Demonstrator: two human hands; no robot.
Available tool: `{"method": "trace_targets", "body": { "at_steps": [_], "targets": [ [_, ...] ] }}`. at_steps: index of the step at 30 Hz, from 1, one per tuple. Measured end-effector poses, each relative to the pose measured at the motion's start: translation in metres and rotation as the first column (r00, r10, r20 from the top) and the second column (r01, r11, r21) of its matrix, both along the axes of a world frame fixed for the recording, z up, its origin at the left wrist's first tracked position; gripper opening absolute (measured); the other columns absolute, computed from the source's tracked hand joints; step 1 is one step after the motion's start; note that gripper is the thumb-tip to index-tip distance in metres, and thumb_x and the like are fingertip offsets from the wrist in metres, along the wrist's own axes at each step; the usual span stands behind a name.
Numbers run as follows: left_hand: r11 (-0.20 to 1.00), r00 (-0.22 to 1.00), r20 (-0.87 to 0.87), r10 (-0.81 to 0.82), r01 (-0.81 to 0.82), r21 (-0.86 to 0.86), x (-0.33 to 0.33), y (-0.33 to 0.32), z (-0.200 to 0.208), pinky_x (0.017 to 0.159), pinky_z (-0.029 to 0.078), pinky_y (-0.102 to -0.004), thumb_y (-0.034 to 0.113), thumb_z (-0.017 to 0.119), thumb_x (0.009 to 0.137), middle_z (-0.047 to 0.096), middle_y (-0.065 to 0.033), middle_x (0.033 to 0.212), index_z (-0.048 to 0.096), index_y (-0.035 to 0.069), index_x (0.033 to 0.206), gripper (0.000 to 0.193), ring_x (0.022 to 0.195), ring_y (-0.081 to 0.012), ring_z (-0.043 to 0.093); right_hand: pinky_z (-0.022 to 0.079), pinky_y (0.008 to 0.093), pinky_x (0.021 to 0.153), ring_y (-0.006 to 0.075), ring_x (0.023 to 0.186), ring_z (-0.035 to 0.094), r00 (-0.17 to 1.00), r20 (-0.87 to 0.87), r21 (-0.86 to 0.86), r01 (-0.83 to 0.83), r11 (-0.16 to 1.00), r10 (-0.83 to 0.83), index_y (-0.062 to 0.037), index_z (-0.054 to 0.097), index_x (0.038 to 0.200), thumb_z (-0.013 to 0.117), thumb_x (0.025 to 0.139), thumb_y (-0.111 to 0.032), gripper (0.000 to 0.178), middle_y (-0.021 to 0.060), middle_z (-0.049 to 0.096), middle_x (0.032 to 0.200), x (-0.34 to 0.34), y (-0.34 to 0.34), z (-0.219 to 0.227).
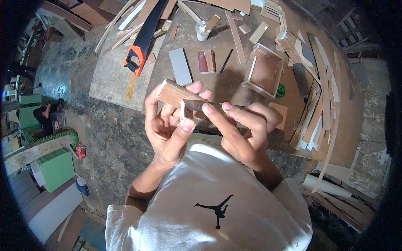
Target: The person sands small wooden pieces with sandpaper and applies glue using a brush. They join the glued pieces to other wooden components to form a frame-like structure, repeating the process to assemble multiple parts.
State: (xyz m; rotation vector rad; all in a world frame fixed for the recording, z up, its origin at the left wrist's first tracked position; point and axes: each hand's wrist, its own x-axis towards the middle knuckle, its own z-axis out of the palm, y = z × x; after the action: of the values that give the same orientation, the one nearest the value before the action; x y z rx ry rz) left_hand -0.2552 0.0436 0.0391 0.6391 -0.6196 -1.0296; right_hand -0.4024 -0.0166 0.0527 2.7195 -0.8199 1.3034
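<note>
Above the near edge of the workbench, my left hand [169,136] grips a small wooden piece [173,94] with a brown face and pale, rough edges. A short block part juts from it toward my left thumb. My right hand [247,134] is closed around a dark, narrow flat blade [194,105], its index finger stretched along it. The blade's end lies against the wooden piece beside the short block part. My right fingers hide its other end, so its exact kind is unclear.
On the workbench [115,85] lie an orange-handled handsaw [136,58], a grey block [180,67], a reddish block [206,61], a black pen [226,61] and a shallow wooden box [264,69]. A white cup [202,32] stands farther back. Wood strips [320,100] pile up at right.
</note>
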Motion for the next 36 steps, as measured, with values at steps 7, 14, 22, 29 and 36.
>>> {"method": "trace_targets", "body": {
  "at_steps": [7,14,22,29,36],
  "targets": [
    [0.999,1.000,-0.002,0.028,-0.028,0.032,-0.001,0.000,0.001,0.105,0.043,-0.0526,-0.001,0.061,0.088,0.046,-0.0331,0.136,0.021,0.004,0.144,0.069,0.124,-0.0425,0.053,0.040,0.0258,0.079,0.0183,0.092,0.044,0.999,0.011,0.023,0.042,0.999,-0.043,-0.0198,0.077,0.105,0.068,0.075,0.005,0.040,-0.0026,0.052,0.098,0.001,0.004,-0.004],
    [0.997,0.998,-0.014,0.063,-0.063,0.034,0.002,0.000,-0.003,0.106,0.041,-0.0534,0.000,0.062,0.087,0.046,-0.0324,0.137,0.020,0.003,0.145,0.072,0.124,-0.0433,0.052,0.039,0.0271,0.079,0.0188,0.093,0.043,0.996,0.001,0.021,0.084,0.996,-0.084,-0.0198,0.077,0.104,0.069,0.078,0.001,0.035,-0.0021,0.050,0.098,-0.003,0.008,-0.003],
    [0.999,0.999,0.004,0.035,-0.035,0.007,0.001,0.000,-0.001,0.105,0.043,-0.0513,-0.002,0.060,0.087,0.046,-0.0326,0.136,0.021,0.004,0.145,0.071,0.124,-0.0425,0.052,0.038,0.0271,0.079,0.0188,0.093,0.043,0.997,0.033,0.012,0.063,0.998,-0.064,-0.0190,0.077,0.100,0.069,0.078,0.000,0.031,-0.0024,0.050,0.098,0.005,0.010,-0.005],
    [0.990,0.989,0.116,-0.091,0.078,0.114,0.008,0.004,0.005,0.102,0.047,-0.0399,-0.016,0.059,0.082,0.050,-0.0295,0.134,0.027,0.003,0.141,0.070,0.123,-0.0319,0.055,0.039,0.0293,0.087,0.0198,0.098,0.045,0.999,-0.001,-0.015,0.045,0.999,-0.045,-0.0230,0.078,0.095,0.074,0.070,-0.002,0.033,-0.0036,0.052,0.103,-0.005,-0.008,0.005],
    [0.985,0.974,0.176,-0.142,0.123,0.118,0.010,0.006,0.004,0.101,0.047,-0.0375,-0.013,0.064,0.082,0.053,-0.0270,0.134,0.030,0.003,0.140,0.069,0.124,-0.0261,0.055,0.042,0.0259,0.085,0.0195,0.103,0.044,0.991,0.003,-0.147,-0.128,0.981,0.130,-0.0219,0.079,0.091,0.075,0.065,-0.003,0.033,-0.0070,0.057,0.101,0.000,-0.035,0.008]
  ]
}}
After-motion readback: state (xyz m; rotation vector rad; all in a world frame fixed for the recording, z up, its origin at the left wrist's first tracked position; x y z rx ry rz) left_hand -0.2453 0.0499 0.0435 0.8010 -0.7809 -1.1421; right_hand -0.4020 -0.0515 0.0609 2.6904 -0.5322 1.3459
